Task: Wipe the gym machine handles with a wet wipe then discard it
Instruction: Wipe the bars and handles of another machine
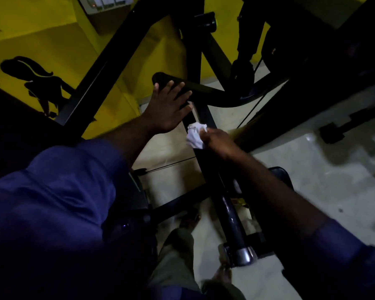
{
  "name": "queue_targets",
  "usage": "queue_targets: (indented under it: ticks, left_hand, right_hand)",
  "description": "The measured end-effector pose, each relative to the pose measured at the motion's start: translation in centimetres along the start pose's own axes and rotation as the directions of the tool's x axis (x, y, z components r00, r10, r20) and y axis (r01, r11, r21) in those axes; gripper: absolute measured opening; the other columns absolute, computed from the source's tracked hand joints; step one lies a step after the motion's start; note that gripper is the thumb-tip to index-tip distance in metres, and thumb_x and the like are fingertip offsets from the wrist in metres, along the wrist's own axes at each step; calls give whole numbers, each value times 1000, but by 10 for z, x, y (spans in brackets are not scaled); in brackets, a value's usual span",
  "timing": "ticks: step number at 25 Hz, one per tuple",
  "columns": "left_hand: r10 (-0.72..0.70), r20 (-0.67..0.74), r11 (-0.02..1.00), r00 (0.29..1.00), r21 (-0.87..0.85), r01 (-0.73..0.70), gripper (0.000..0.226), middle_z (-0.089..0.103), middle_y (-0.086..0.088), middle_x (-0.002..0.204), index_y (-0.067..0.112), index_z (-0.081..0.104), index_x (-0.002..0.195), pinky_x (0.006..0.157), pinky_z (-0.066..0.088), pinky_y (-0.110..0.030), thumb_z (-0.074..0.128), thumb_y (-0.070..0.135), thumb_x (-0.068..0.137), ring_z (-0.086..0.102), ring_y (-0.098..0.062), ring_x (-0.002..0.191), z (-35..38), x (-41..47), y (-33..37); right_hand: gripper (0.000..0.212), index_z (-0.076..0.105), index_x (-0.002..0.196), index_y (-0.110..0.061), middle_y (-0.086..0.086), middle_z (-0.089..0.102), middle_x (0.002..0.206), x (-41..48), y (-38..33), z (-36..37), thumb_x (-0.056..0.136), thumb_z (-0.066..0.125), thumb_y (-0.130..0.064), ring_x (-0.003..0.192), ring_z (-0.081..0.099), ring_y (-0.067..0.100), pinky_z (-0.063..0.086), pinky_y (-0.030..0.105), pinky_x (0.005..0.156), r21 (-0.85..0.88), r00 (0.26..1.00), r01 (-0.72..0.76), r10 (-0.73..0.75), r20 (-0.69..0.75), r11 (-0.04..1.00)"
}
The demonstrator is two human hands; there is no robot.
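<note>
A black padded machine handle curves across the middle of the view. My left hand rests flat on its left end, fingers spread, holding nothing. A crumpled white wet wipe is pinched in my right hand and pressed against the black machine bar just below the handle. That bar runs down to a chrome end cap near my feet.
The black frame tube slants up at left in front of a yellow wall with a switch panel. More dark machine parts fill the upper right. The pale tiled floor lies below; my feet stand beside the bar.
</note>
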State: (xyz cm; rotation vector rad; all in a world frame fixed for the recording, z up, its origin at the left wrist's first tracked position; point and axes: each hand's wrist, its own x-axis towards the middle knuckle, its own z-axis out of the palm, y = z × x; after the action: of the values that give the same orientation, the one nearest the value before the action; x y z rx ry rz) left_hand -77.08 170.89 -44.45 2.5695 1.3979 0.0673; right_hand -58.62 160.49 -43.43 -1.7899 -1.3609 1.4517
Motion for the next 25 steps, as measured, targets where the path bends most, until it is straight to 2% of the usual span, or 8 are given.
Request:
queue_targets:
  ticks: [3, 7, 9, 12, 14, 18, 21, 25]
  left_hand:
    - [91, 6, 995, 996, 34, -91, 69, 28, -12, 169, 14, 41, 158, 125, -2, -56, 21, 54, 104, 17, -34, 159, 1, -21, 19]
    - [79, 24, 985, 997, -155, -74, 71, 25, -5, 171, 16, 42, 158, 127, -5, -49, 23, 55, 101, 11, -25, 160, 2, -49, 65]
    - [63, 65, 978, 996, -203, -49, 70, 24, -6, 171, 16, 42, 157, 128, -1, -52, 26, 55, 101, 10, -26, 160, 8, -55, 76]
    - [20, 116, 985, 993, -170, 0, 75, 16, -6, 173, 14, 34, 160, 127, 1, -57, 24, 55, 99, 3, -27, 161, 13, -57, 80]
    - [-1, 171, 989, 985, -143, 26, 76, 8, -5, 174, 13, 23, 164, 127, -3, -55, 23, 55, 100, -3, -26, 161, 8, -56, 84]
    - [-6, 203, 987, 979, -154, 38, 70, 2, -3, 175, 14, 15, 165, 127, -7, -54, 27, 52, 107, -10, -25, 160, 2, -56, 85]
    - [10, 228, 974, 974, -221, 42, 62, 1, -1, 174, 15, 15, 165, 127, -10, -53, 29, 43, 112, -15, -24, 160, 4, -56, 84]
    - [48, 275, 973, 960, -229, 17, 53, 2, 4, 174, 21, 12, 166, 128, -12, -48, 16, 36, 115, -11, -20, 160, -3, -39, 69]
  right_hand:
    - [40, 61, 136, -5, 13, 66, 133, -65, 43, -8, 111, 40, -28, 123, 62, 28, 46, 24, 99, 214, 994, 13, -36, 102, 977]
    - [36, 61, 137, -18, -10, 65, 137, -218, 87, -14, 112, 39, -28, 133, 55, 8, 44, 25, 104, 237, 974, 89, -134, 184, 968]
    - [33, 66, 127, -15, -6, 66, 131, -211, 94, -17, 108, 47, -34, 127, 59, 9, 44, 27, 100, -104, 968, 247, -240, 73, 963]
    - [24, 68, 108, -13, 5, 68, 101, -133, 60, -6, 107, 50, -28, 94, 61, 14, 46, 34, 85, -149, 971, 239, -240, 7, 960]
    - [33, 65, 125, -7, 12, 70, 116, -104, 41, 1, 110, 44, -26, 107, 64, 22, 46, 34, 94, -65, 989, 139, -142, -35, 988]
    - [41, 53, 147, -10, -3, 59, 143, -184, 66, -14, 108, 46, -22, 141, 46, 10, 38, 22, 112, -107, 904, 426, -419, 81, 898]
    - [47, 49, 150, -17, -3, 38, 163, -247, 94, -32, 103, 53, -10, 155, 25, 21, 27, 36, 124, -118, 769, 612, -554, 318, 782]
    - [60, 40, 155, -8, 5, 24, 169, -165, 74, -45, 99, 61, -5, 156, 23, 18, 29, 45, 124, -319, 660, 739, -544, 518, 593]
